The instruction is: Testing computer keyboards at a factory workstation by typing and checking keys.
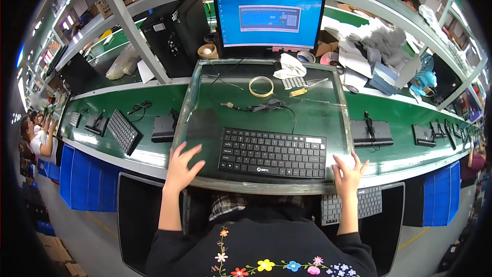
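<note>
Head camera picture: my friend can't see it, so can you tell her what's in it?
A person's left hand and right hand rest open on a clear board, either side of a black keyboard. Behind it a monitor glows blue. More keyboards lie along the green belt.

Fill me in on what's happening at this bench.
A person sits at a green conveyor line with a black keyboard lying on a clear sheet in front of them. The left hand and right hand rest open on the sheet at either end of the keyboard, gripping nothing. Its cable lies coiled behind it, near a roll of tape. A monitor shows an on-screen keyboard layout. More keyboards sit along the belt.
</note>
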`<state>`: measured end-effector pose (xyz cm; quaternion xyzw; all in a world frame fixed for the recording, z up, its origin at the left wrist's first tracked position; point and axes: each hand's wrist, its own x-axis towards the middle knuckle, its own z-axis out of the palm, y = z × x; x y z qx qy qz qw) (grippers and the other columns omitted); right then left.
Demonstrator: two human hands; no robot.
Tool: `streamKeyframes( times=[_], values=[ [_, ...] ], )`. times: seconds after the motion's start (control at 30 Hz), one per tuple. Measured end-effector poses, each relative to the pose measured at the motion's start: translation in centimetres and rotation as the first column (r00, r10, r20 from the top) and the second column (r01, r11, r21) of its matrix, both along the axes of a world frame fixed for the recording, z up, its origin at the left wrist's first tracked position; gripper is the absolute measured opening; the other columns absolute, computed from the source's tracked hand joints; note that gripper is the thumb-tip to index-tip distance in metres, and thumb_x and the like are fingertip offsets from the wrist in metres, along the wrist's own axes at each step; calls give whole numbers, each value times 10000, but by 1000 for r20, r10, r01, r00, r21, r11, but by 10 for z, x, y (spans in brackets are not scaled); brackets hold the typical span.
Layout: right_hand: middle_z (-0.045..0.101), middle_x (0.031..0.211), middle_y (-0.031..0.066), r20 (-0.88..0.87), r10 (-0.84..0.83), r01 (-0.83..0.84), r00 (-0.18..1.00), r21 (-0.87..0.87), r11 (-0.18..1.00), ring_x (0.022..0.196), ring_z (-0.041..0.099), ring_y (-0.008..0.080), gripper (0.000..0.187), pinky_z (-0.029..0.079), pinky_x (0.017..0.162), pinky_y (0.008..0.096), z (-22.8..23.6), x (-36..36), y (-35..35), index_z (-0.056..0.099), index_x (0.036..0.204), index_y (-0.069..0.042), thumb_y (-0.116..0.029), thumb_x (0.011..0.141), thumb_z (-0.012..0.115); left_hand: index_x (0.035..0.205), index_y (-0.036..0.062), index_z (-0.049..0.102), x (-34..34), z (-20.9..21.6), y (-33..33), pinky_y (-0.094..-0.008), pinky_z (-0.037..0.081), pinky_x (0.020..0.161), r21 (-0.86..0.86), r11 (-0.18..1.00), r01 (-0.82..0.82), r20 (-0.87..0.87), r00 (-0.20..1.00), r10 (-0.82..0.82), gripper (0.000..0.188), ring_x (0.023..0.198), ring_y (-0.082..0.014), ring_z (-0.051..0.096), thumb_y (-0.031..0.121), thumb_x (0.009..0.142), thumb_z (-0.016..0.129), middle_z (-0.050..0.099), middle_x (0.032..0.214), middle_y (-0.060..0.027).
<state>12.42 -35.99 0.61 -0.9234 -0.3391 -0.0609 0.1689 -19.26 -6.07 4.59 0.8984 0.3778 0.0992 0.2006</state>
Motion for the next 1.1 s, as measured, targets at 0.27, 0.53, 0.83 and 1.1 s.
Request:
streamKeyframes(
  times=[0.27, 0.53, 0.83, 1.1],
  values=[
    [690, 1017, -62, 40, 342, -344, 939, 134, 929, 1296, 372, 277, 362, 71, 1096, 613, -13, -14, 59, 632, 1164, -275, -336, 810, 672, 1383, 189, 395, 158, -37, 76, -520, 214, 1108, 118, 966, 228, -133, 968, -213, 522, 1357, -333, 286, 173, 887, 557, 338, 1465, -96],
    [560, 1272, 116, -500, 88, 223, 861, 528, 819, 1280, 410, 277, 448, 237, 1107, 401, -56, 69, -42, 493, 1339, -182, -270, 907, 573, 1092, 75, 531, 187, -51, 87, -415, 454, 889, 162, 929, 332, 135, 925, -355, 204, 1082, -318, 545, 164, 915, 482, 587, 1147, -136],
    [529, 1288, 78, -927, 360, 779, -103, 150, 609, 1169, 496, 207, 474, 385, 986, 349, -93, 117, -34, 459, 1346, -130, -402, 958, 442, 1350, 176, 416, 176, -37, 64, -391, 435, 922, 193, 943, 272, 190, 932, -308, 570, 1054, -309, 548, 251, 832, 643, 574, 1182, -110],
    [570, 1176, 77, -929, 350, 651, -124, 190, 735, 1089, 531, 205, 399, 411, 938, 346, -150, 144, 4, 510, 1245, -93, -339, 933, 480, 1322, 11, 431, 105, -19, 30, -307, 458, 907, -800, 593, 94, 253, 948, 192, 777, 1006, -178, 577, 49, 647, 814, 558, 1191, -140]
  ],
)
